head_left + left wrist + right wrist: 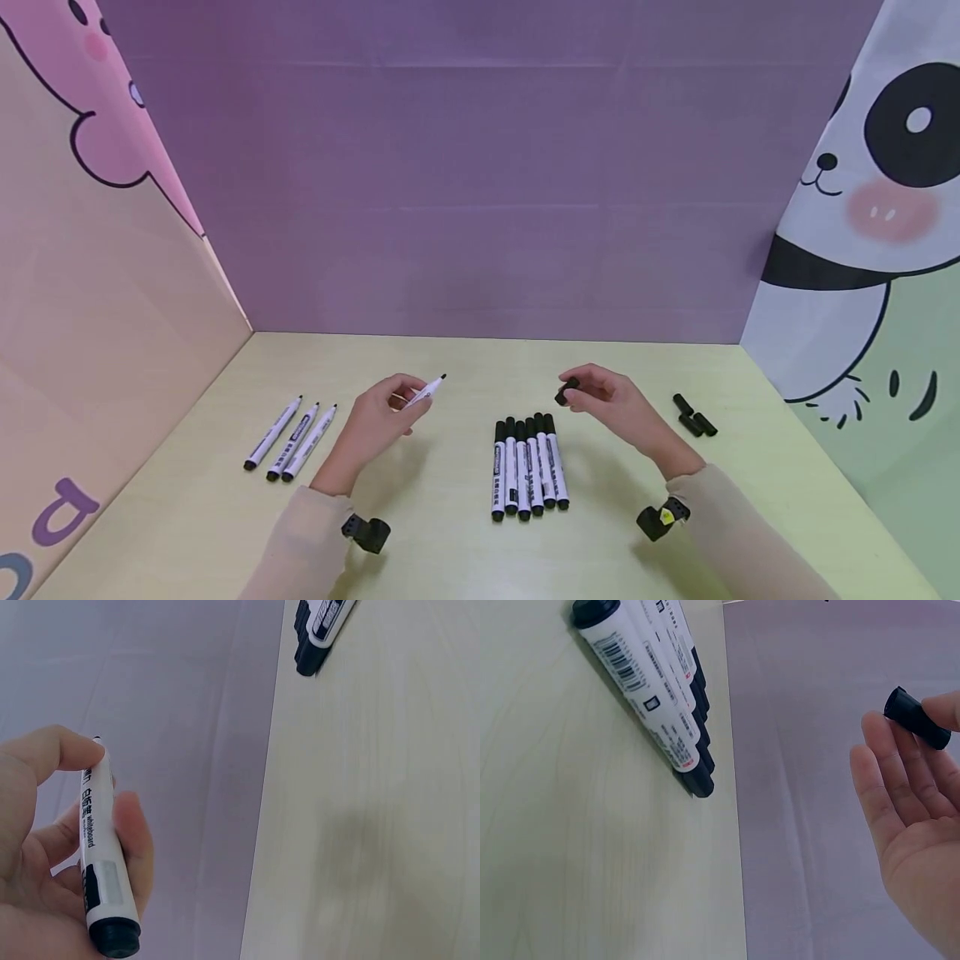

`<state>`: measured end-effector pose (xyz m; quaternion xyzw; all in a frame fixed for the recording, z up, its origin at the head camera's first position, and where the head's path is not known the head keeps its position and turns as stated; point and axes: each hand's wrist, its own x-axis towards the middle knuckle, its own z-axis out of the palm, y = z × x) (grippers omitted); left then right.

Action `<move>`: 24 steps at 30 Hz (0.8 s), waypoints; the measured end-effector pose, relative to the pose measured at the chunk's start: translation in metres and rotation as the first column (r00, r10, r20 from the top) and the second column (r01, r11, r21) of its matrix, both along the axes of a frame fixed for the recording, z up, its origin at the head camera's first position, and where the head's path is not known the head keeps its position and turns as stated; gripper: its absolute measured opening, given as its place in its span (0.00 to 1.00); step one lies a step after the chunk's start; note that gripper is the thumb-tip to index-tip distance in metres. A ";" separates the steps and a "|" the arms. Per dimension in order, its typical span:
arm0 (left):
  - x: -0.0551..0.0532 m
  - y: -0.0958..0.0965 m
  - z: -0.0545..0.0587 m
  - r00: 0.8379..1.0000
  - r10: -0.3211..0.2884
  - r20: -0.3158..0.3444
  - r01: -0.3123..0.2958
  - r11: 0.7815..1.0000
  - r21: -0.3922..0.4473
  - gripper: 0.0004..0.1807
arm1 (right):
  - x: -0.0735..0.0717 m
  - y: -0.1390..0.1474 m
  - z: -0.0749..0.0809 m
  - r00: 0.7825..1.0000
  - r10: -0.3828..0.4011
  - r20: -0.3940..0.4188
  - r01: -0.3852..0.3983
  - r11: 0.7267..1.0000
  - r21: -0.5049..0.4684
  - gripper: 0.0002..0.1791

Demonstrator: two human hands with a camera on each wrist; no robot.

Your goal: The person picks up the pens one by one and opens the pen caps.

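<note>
My left hand (375, 421) grips an uncapped white whiteboard marker (427, 390), its dark tip pointing up and to the right. In the left wrist view, the marker (105, 825) lies between thumb and fingers with its black end toward the camera. A black marker cap (567, 390) is pinched at the fingertips of my right hand (618, 408); the right wrist view shows the hollow end of that cap (913, 718). Both hands are raised above the table, apart from each other. Between them, nearer the front, lies a row of several capped markers (522, 471).
Three uncapped markers (309, 446) lie side by side at the table's left, tips facing away. Three loose black caps (683, 405) lie together at the right. A purple wall (487, 208) closes off the table's back, with printed panels on both sides.
</note>
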<state>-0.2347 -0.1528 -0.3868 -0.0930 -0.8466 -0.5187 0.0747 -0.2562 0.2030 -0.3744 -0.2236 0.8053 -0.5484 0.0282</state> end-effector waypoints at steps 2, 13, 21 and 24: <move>0.000 -0.006 0.000 1.000 0.010 -0.010 -0.010 1.000 -0.013 0.13 | 0.001 0.003 0.000 1.000 -0.009 0.003 0.009 1.000 0.001 0.19; 0.002 -0.043 0.000 0.997 0.071 -0.016 -0.072 0.996 -0.060 0.17 | -0.001 0.020 -0.003 0.996 -0.084 -0.011 0.084 0.996 -0.009 0.20; 0.007 -0.075 -0.001 0.987 0.150 -0.053 -0.156 0.977 -0.145 0.20 | 0.002 0.035 -0.003 0.992 -0.122 -0.014 0.123 0.992 0.031 0.19; 0.007 -0.085 -0.002 0.981 0.182 -0.073 -0.193 0.963 -0.186 0.20 | 0.003 0.042 -0.003 0.991 -0.131 -0.015 0.131 0.991 0.035 0.19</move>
